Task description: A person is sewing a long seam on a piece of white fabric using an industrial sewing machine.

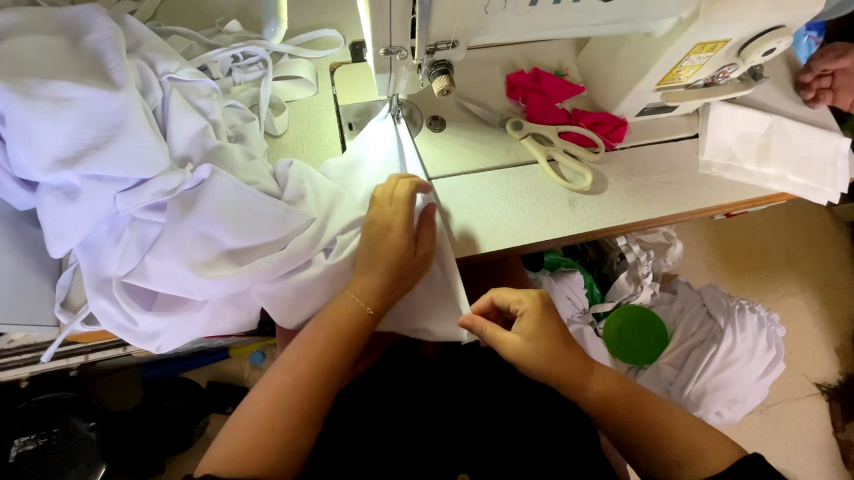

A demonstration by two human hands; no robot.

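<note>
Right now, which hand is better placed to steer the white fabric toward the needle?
Probably the left hand: it lies flat on the white fabric just before the needle area of the sewing machine. The right hand pinches the fabric's lower edge, off the table.

**A sewing workshop**

An industrial sewing machine (572, 24) is built into a pale desk (563, 207), with white fabric (147, 188) heaped beside it and fed under the needle. Cream-handled scissors (550, 148), pink cloth scraps (557, 104) and loose white straps (258, 67) lie on the desk. More white cloth (720, 351) is piled on the floor.
</note>
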